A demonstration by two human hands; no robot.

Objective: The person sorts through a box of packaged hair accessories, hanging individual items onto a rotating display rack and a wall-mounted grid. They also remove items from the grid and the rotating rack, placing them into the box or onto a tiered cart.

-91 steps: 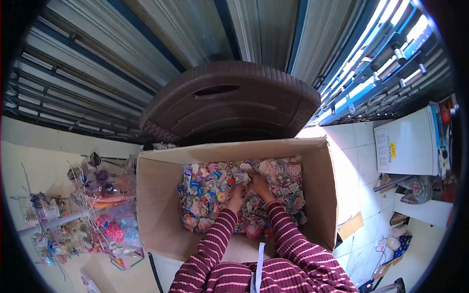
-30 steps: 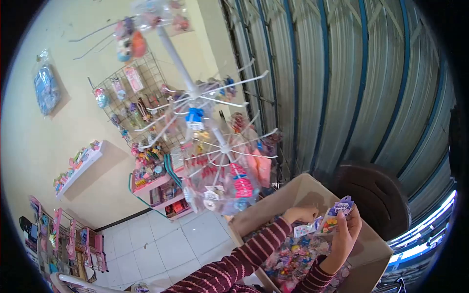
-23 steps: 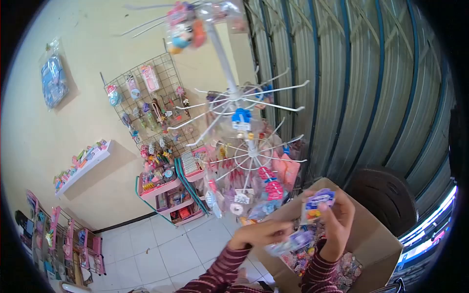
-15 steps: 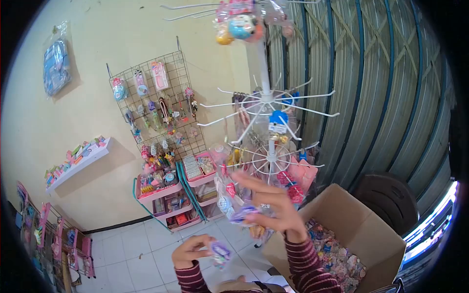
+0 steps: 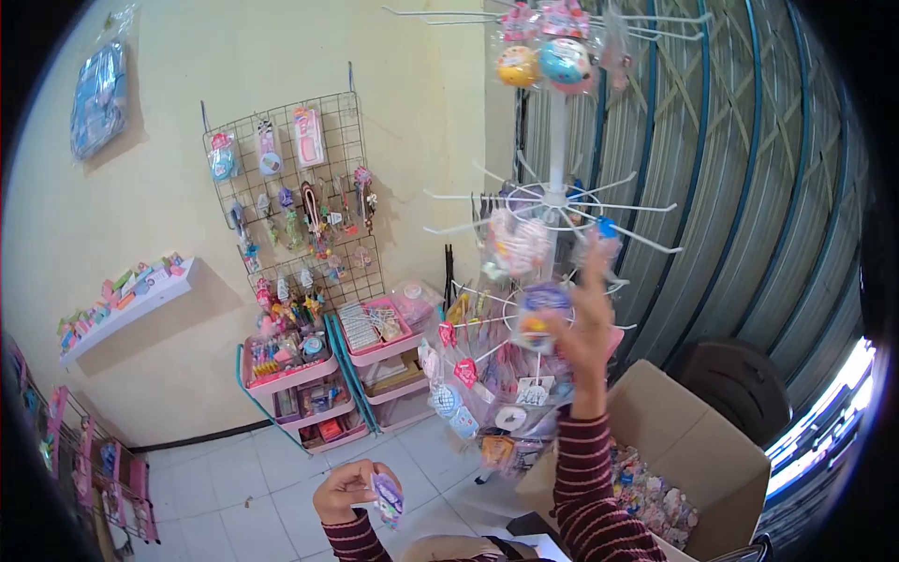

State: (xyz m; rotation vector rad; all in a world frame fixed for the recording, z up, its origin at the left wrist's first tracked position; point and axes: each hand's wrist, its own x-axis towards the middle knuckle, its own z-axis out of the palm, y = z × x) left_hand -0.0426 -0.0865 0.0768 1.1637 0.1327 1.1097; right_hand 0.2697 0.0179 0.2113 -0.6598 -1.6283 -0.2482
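My left hand [image 5: 351, 491], low in the view, pinches a small clear packet with a purple label [image 5: 387, 499]. Raised to the white hook stand [image 5: 555, 193], my right hand [image 5: 585, 323] is blurred by motion. At its thumb and fingers is another packet, purple on top with yellow and orange contents [image 5: 543, 314]. Just above that hangs a pink-and-white packet [image 5: 518, 244], and a blue-topped packet [image 5: 607, 229] is partly behind my right fingertips. Wrapped round toys [image 5: 567, 61] hang from the top tier.
An open cardboard box [image 5: 698, 412] full of small packets stands at the lower right, by a dark chair [image 5: 735, 384]. Pink trolleys [image 5: 300, 375] and a wire grid [image 5: 290, 169] with goods line the wall. A metal shutter [image 5: 712, 187] rises behind the stand.
My right hand has risen with its packet up to the stand's hooks. The stand sits farther right in view and shows different hanging packets. My left hand still holds its packet low down.
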